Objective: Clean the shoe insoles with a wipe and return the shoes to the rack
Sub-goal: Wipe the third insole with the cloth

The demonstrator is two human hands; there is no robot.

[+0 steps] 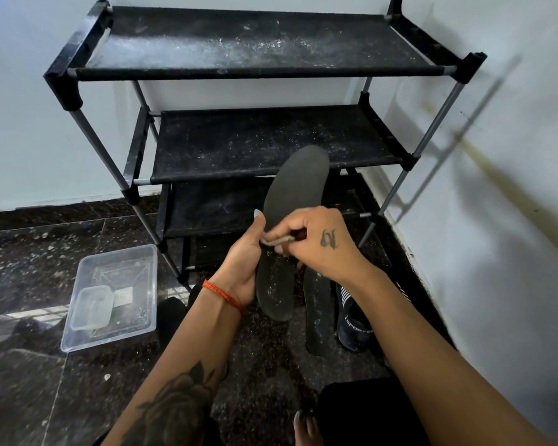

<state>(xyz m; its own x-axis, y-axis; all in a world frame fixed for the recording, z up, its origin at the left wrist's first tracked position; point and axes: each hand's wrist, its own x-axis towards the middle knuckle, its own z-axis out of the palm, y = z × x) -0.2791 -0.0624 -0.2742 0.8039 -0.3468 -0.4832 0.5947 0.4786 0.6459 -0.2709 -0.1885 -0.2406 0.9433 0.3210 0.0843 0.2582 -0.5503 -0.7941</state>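
Observation:
A long dark grey insole (298,188) stands nearly upright in front of the rack, its lower half speckled with white dust. My left hand (244,268) grips it along its left edge near the middle. My right hand (319,243) pinches a folded greyish wipe (277,241) against the insole's middle. A second insole (318,310) lies on the floor below, beside a black shoe (355,323) with white stripes and lettering. The black fabric shoe rack (255,56) stands against the wall, its shelves dusty and bare.
A clear plastic tub (132,275) holding a smaller clear container (92,307) sits on the dark speckled floor at the left. White walls close in the corner behind and to the right. My dark-clothed knees and a bare foot (306,426) show at the bottom.

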